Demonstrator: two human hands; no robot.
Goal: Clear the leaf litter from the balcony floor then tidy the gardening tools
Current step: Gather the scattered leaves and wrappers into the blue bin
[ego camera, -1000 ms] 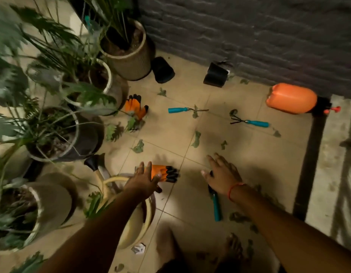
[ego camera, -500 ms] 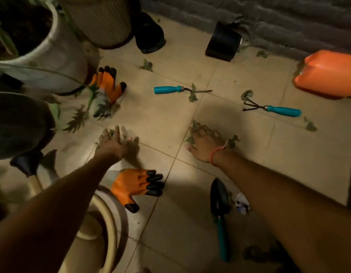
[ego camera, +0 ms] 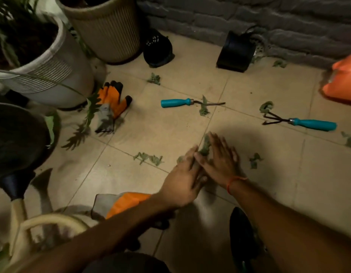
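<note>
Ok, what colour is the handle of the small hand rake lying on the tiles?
Teal-blue; the hand rake has dark metal prongs, seen clearly in the head view.

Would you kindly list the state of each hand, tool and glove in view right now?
Left hand: fingers straight, pressed against leaf clump.
Right hand: fingers straight, on the clump's other side.
Weeder: lying flat, a leaf across its shaft.
Rake: lying flat, untouched.
Far glove: lying beside white pot.
Near glove: lying, partly hidden by left arm.
Black pot: tipped on its side.
</note>
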